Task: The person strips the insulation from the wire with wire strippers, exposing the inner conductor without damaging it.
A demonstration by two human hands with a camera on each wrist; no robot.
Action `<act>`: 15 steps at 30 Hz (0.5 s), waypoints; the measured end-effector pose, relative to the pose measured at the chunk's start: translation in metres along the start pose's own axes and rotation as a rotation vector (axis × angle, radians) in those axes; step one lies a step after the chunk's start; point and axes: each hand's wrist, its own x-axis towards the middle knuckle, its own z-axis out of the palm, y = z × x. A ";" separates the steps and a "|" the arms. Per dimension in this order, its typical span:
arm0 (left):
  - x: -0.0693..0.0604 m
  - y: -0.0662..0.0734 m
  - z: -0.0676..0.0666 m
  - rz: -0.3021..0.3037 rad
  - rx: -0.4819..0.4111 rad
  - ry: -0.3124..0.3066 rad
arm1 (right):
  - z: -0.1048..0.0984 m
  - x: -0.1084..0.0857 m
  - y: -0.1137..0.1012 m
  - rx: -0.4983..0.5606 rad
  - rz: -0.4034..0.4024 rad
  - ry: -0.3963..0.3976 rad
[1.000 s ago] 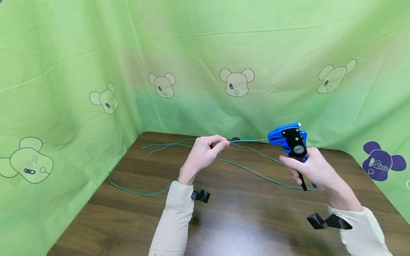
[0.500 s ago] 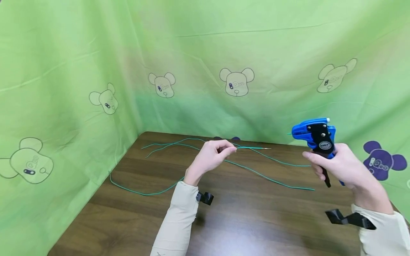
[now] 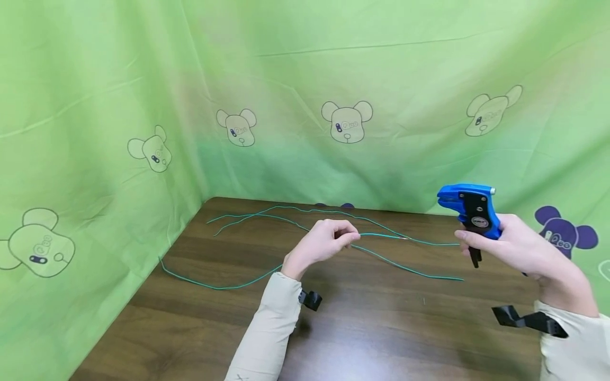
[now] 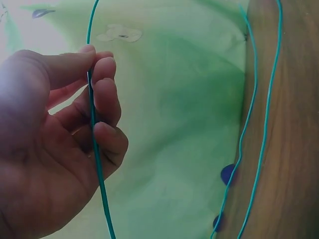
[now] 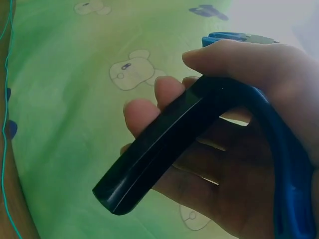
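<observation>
My left hand (image 3: 324,241) pinches a green wire (image 3: 381,235) between thumb and index finger above the table. Beyond the fingers the wire runs right to a bare copper-coloured tip (image 3: 405,238). The left wrist view shows the wire (image 4: 103,184) crossing the palm under the thumb (image 4: 75,64). At the right, my right hand (image 3: 529,251) grips a blue and black wire stripper (image 3: 469,206), its nose facing left, apart from the wire. In the right wrist view the fingers lie about its black handle (image 5: 154,144); the blue handle (image 5: 291,184) rests against the palm.
More green wires lie on the brown wooden table (image 3: 371,328), one (image 3: 405,270) at the middle and one (image 3: 324,210) along the back. A tiny sliver (image 3: 424,301) lies in front of them. Green printed cloth (image 3: 286,164) hangs behind and at the sides.
The stripper has moved right, off the wire's end. A green bit that stuck out of its nose half a second ago is gone. My left hand has moved right and lower with the wire.
</observation>
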 end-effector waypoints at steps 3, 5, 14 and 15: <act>0.000 0.001 0.005 -0.015 0.000 -0.021 | 0.001 0.004 0.003 0.012 -0.015 0.003; 0.001 0.001 0.009 -0.022 0.011 -0.036 | 0.002 0.007 0.006 0.054 -0.023 0.003; 0.005 0.004 0.030 0.003 0.106 -0.130 | 0.003 0.013 0.022 0.185 -0.011 0.006; 0.006 0.004 0.033 0.005 0.116 -0.141 | 0.003 0.013 0.023 0.188 -0.021 0.015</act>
